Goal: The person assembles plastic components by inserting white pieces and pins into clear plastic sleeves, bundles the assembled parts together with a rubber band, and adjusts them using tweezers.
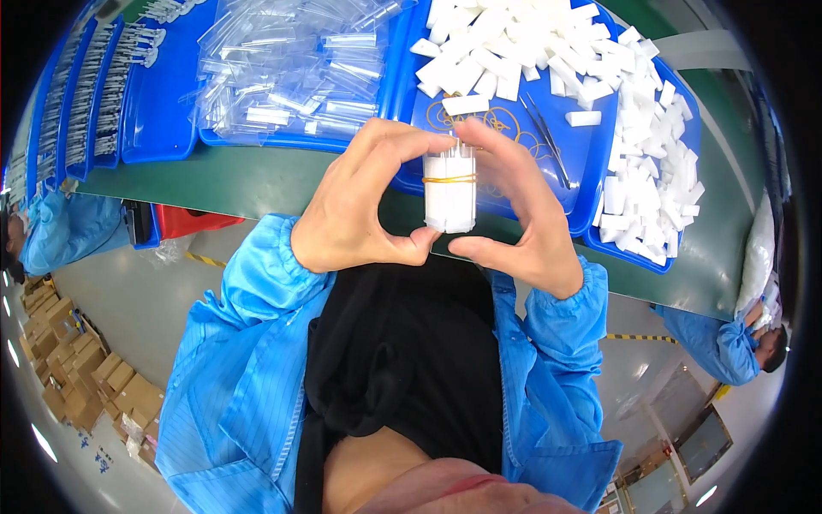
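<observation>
In front of my chest, a white foam-like block bundle (449, 201) stands upright, with clear plastic around its upper end and a yellow rubber band (449, 179) around its middle. My left hand (364, 197) grips it from the left, fingertips at the top and thumb at the lower corner. On the other side, my right hand (527, 214) is curved around it, its fingertips touching the top and its thumb close to the lower right edge. Thin prongs seem to poke out of the top between my fingertips; their kind is unclear.
Beyond my hands, a blue tray (578, 184) holds loose rubber bands, black tweezers (548, 141) and white blocks (505, 43). More white blocks (646, 154) fill a tray at right. Clear plastic sleeves (300, 68) pile up at left, beside racks of metal parts (107, 94). Co-workers sit on both sides.
</observation>
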`<state>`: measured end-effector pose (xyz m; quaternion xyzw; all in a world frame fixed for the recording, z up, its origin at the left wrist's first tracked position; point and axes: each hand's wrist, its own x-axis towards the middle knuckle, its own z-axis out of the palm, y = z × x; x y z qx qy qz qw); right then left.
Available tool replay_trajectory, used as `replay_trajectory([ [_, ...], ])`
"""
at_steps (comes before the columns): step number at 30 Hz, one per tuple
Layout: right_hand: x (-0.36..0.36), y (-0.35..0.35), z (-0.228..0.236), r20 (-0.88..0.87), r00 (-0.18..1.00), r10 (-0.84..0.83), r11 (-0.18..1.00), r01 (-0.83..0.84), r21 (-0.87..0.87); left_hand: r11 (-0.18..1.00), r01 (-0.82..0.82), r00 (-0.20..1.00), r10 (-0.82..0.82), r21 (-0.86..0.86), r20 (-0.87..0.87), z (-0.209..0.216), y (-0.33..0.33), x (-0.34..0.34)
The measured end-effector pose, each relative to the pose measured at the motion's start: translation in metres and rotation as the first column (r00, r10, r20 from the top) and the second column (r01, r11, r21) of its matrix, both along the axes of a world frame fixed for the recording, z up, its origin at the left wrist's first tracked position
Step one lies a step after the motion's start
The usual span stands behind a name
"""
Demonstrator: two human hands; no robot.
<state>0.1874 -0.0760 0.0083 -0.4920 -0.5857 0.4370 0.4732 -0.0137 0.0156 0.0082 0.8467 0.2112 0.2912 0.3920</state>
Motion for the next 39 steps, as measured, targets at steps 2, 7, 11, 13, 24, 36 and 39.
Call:
replay_trajectory([
  [2,-0.002,0.000,-0.002,-0.274,0.958,-0.088,0.993,0.061,-0.105,0.999,-0.026,1.000,0.026,0.033,0.010,-0.006,0.000,-0.001],
  [7,0.011,0.005,-0.002,-0.343,0.938,-0.045,0.889,-0.119,-0.442,0.910,0.001,0.999,-0.022,0.415,0.047,-0.017,0.001,0.004],
  [11,0.006,0.001,0.001,-0.539,0.824,-0.175,0.900,-0.088,-0.426,0.933,-0.018,0.992,-0.027,0.359,0.121,-0.016,-0.001,0.003],
  [13,0.001,0.001,0.001,-0.530,0.829,-0.179,0.932,-0.030,-0.362,0.994,-0.106,0.979,0.105,0.001,0.172,-0.007,-0.010,0.004],
  [24,-0.007,-0.010,-0.012,-0.248,0.964,-0.092,0.990,0.062,-0.125,0.620,0.055,0.975,0.137,-0.783,0.177,-0.013,-0.009,-0.005],
  [36,0.007,-0.002,-0.008,0.033,0.997,0.073,0.996,-0.071,-0.061,0.878,0.057,0.992,0.004,-0.476,0.127,-0.019,-0.003,-0.010],
  [39,0.006,-0.002,-0.008,0.053,0.991,0.125,0.988,-0.119,-0.101,0.896,0.035,0.992,0.023,-0.443,0.127,-0.016,-0.002,-0.013],
])
